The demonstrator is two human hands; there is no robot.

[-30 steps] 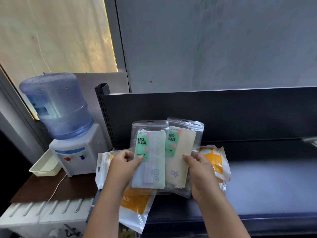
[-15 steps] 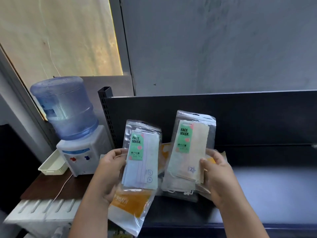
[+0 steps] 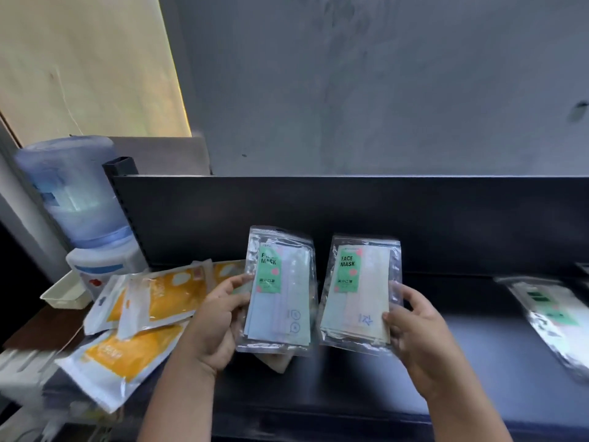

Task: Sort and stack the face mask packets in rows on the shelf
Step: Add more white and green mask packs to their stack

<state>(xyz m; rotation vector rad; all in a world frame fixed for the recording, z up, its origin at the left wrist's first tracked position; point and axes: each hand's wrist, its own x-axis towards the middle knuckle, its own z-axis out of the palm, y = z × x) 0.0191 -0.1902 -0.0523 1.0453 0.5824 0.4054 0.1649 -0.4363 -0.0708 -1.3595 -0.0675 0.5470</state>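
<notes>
At the far left, at about nine o'clock, a water dispenser [image 3: 95,250] carrying a blue bottle [image 3: 68,193] is seen, with a cream tray [image 3: 65,295] beside its base. Just right of it, a loose pile of orange-and-white mask packets [image 3: 140,320] is spread over the left end of the dark shelf [image 3: 350,384], the lowest packet overhanging the front edge.

Near the centre, a clear face mask packet with bluish masks [image 3: 280,291] is held upright by the left hand [image 3: 220,327]; the thumb is pressed on its front left edge and the fingers are curled behind it. Another packet seems to be held behind it, but only a corner shows below.

Just beside it, apart by a narrow gap, a second clear face mask packet with cream masks [image 3: 360,295] is gripped by the right hand [image 3: 414,333] along its right edge, thumb in front and fingers behind. Both packets are raised above the shelf, in front of its dark back panel [image 3: 318,218], with green "FACE MASK" labels facing the camera.

At about three o'clock, a further clear packet with a green label [image 3: 554,317] is lying flat on the shelf, well apart from the hands; it is blurred.
</notes>
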